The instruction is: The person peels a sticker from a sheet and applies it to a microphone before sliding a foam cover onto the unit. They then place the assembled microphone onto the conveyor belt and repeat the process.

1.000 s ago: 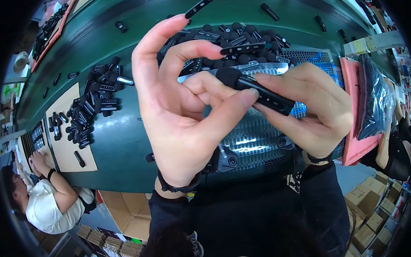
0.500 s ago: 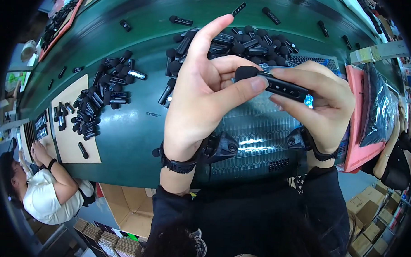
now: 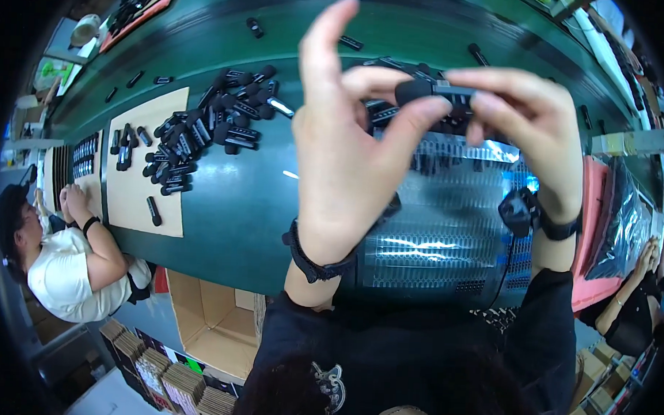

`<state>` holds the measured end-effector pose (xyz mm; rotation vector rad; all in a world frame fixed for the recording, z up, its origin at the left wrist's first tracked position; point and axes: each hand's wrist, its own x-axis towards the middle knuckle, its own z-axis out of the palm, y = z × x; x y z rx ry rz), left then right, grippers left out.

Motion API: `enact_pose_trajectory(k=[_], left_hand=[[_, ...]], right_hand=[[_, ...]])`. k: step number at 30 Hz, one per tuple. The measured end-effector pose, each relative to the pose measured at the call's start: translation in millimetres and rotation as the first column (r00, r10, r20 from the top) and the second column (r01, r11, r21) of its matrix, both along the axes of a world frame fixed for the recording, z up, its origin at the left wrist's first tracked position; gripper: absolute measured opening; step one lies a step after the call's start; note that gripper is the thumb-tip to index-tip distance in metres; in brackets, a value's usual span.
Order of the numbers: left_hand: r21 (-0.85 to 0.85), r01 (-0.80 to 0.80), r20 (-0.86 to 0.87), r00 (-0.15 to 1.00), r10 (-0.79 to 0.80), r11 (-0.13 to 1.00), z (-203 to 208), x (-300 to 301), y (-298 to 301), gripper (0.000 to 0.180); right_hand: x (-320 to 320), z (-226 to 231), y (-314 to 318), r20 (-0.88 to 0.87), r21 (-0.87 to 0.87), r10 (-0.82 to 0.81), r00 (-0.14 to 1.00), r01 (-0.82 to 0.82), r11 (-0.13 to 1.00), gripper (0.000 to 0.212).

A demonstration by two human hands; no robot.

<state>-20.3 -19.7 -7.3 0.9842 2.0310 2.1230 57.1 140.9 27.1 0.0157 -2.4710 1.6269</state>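
A small black clip-style microphone (image 3: 459, 93) with a foam windscreen is held up between my two hands. My left hand (image 3: 333, 171) pinches the foam end between thumb and a bent finger, its index finger pointing up and away. The other end is gripped by the thumb and fingers of my right hand (image 3: 546, 134); they are slightly smeared by motion. Beneath and behind my hands lies a clear plastic sheet (image 3: 419, 236) with rows of small slots. Further microphones on the table behind are partly hidden by my fingers.
Left of my hands, a heap of similar microphones (image 3: 237, 105) spreads onto a cardboard sheet (image 3: 131, 204). A dark plastic bag (image 3: 620, 217) rests on pink foam (image 3: 590, 249) at the right. An open cardboard box (image 3: 218, 324) stands below the table edge. People sit at both sides.
My hands have lifted toward the far side with the microphone, which has turned so its marked face no longer shows. The whole view has shifted, moving the heap rightward in the picture.
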Motion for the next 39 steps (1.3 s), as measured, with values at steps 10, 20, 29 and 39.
enact_pose_trajectory(k=[10,20,29,39], left_hand=[[0.167,-0.392,0.207,0.911,0.356,0.905,9.4,-50.6,-72.6,0.071],[0.108,-0.286,0.19,0.946,0.263,0.952,14.6,-44.3,-59.8,0.075],[0.3,-0.16,0.34,0.939,0.051,0.94,22.3,-33.1,-57.4,0.081],[0.412,0.018,0.33,0.929,-0.168,0.911,27.5,-1.3,-13.1,0.071]], right_hand=[[-205.5,-112.3,91.7,0.411,0.515,-0.082,0.908,-0.157,0.843,0.037],[-266.0,-139.8,14.7,0.442,0.762,-0.123,0.889,-0.3,0.573,0.044],[-152.0,-16.2,29.7,-0.222,0.524,0.169,0.96,-0.029,0.851,0.019],[-11.1,-6.1,-32.1,-0.407,0.247,-0.164,0.899,0.28,0.928,0.03]])
